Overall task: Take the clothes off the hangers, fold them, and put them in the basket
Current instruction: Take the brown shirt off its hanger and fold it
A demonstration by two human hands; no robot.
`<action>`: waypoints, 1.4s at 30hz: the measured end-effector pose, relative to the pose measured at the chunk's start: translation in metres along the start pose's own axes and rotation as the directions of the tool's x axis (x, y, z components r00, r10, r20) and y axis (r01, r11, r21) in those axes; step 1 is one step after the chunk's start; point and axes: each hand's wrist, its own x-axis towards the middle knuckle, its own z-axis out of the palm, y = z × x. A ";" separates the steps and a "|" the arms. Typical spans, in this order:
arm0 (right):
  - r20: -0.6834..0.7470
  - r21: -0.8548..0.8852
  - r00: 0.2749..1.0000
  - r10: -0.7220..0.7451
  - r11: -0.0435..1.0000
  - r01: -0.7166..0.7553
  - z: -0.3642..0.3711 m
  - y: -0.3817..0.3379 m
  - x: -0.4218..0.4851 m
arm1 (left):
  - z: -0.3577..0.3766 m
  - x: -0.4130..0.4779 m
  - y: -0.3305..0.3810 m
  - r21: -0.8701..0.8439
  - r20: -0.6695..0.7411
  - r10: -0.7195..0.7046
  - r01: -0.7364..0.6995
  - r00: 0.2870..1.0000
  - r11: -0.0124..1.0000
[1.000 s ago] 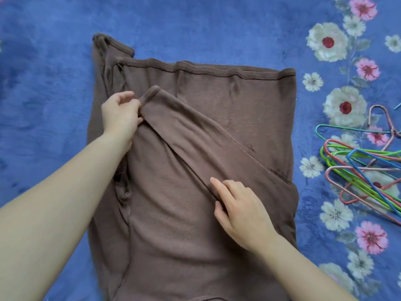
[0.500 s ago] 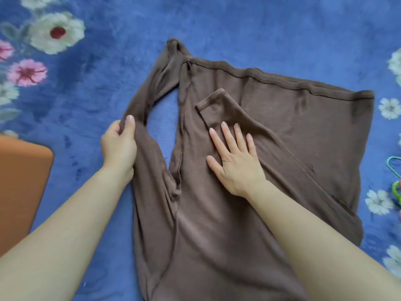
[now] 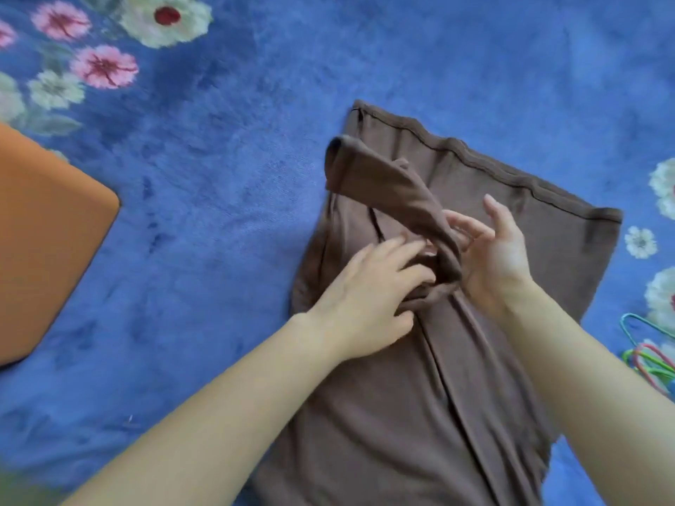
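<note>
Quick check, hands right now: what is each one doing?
Left hand: closed, gripping the bunched part of the brown sleeve.
Right hand: fingers curled round the same sleeve, holding it up.

Brown long-sleeve top (image 3: 438, 396) flat on blue floral rug (image 3: 255, 177), one sleeve (image 3: 380, 180) raised across it. Coloured hangers (image 3: 650, 356) far right.
</note>
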 end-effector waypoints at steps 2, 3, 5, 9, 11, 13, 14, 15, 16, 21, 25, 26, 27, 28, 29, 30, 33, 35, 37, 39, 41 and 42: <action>-0.168 -0.123 0.985 -0.046 0.992 0.025 -0.012 0.006 -0.001 | 0.027 -0.027 -0.003 0.121 0.147 -0.171 0.153 0.974 0.981; -0.219 -0.221 0.970 -0.105 0.974 0.056 -0.018 0.010 0.000 | 0.037 -0.042 -0.005 0.129 0.109 -0.233 0.219 0.966 0.967; -0.195 -0.425 0.941 -0.276 0.889 0.172 -0.024 0.021 0.002 | 0.045 -0.068 -0.009 0.115 -0.040 -0.319 0.321 0.947 0.940; 0.152 -0.930 0.819 -0.553 0.200 0.308 -0.012 0.047 0.003 | 0.046 -0.096 -0.019 0.064 -0.228 -0.456 0.480 0.860 0.875; 0.276 -0.961 0.780 -0.562 -0.162 0.224 -0.004 0.054 0.006 | 0.044 -0.104 -0.018 -0.002 -0.283 -0.499 0.520 0.819 0.854; 0.279 -0.953 0.791 -0.544 -0.256 0.160 0.002 0.048 0.006 | 0.041 -0.112 -0.018 -0.070 -0.278 -0.560 0.565 0.780 0.822; 0.269 -0.958 0.796 -0.541 -0.236 0.163 0.004 0.042 0.006 | 0.039 -0.115 -0.019 -0.084 -0.272 -0.580 0.581 0.768 0.809; 0.260 -0.964 0.789 -0.556 -0.193 0.182 0.006 0.033 0.005 | 0.037 -0.119 -0.019 -0.092 -0.296 -0.586 0.588 0.754 0.803; 0.234 -0.972 0.775 -0.587 -0.111 0.209 0.010 0.021 0.003 | 0.034 -0.124 -0.019 -0.108 -0.351 -0.595 0.600 0.723 0.793; -0.289 -0.394 0.816 -0.500 0.839 0.374 0.016 -0.038 0.001 | 0.017 -0.152 -0.011 -0.216 -0.590 -0.644 0.674 0.487 0.707; -0.465 0.052 0.858 -0.218 0.961 0.273 -0.010 -0.035 -0.006 | 0.033 -0.166 0.010 0.010 -0.535 -0.509 0.607 0.674 0.795; -0.503 0.077 0.854 -0.136 0.976 0.201 -0.024 -0.025 -0.003 | 0.039 -0.167 0.012 0.041 -0.483 -0.517 0.608 0.707 0.793; -0.531 0.070 0.845 -0.060 0.991 0.114 -0.039 -0.014 0.000 | 0.045 -0.169 0.012 0.061 -0.428 -0.530 0.608 0.732 0.792; -0.540 0.046 0.842 0.002 0.999 0.028 -0.052 -0.003 0.004 | 0.052 -0.172 0.013 0.076 -0.377 -0.539 0.606 0.753 0.792; -0.538 0.025 0.842 0.038 0.999 -0.030 -0.062 0.005 0.006 | 0.058 -0.175 0.012 0.088 -0.334 -0.544 0.600 0.770 0.795; -0.533 0.005 0.845 0.045 0.999 -0.050 -0.069 0.010 0.008 | 0.062 -0.178 0.011 0.102 -0.309 -0.540 0.592 0.783 0.799; -0.497 -0.043 0.866 -0.052 0.998 0.035 -0.073 0.000 0.009 | 0.065 -0.185 0.006 0.126 -0.327 -0.527 0.589 0.785 0.798; -0.402 0.016 0.904 -0.144 0.986 0.164 -0.067 -0.020 0.009 | 0.059 -0.186 0.003 0.128 -0.368 -0.527 0.603 0.766 0.787; -0.292 0.097 0.917 -0.271 0.946 0.310 -0.061 -0.045 0.004 | 0.053 -0.186 0.003 0.139 -0.417 -0.506 0.603 0.755 0.785; -0.255 0.091 0.896 -0.363 0.914 0.396 -0.062 -0.064 0.001 | 0.049 -0.186 0.006 0.154 -0.441 -0.479 0.590 0.759 0.793; -0.285 0.062 0.882 -0.375 0.911 0.407 -0.074 -0.068 0.002 | 0.052 -0.185 0.011 0.169 -0.420 -0.452 0.557 0.787 0.813; -0.310 0.040 0.884 -0.350 0.924 0.380 -0.085 -0.064 0.007 | 0.056 -0.185 0.013 0.180 -0.396 -0.436 0.534 0.808 0.826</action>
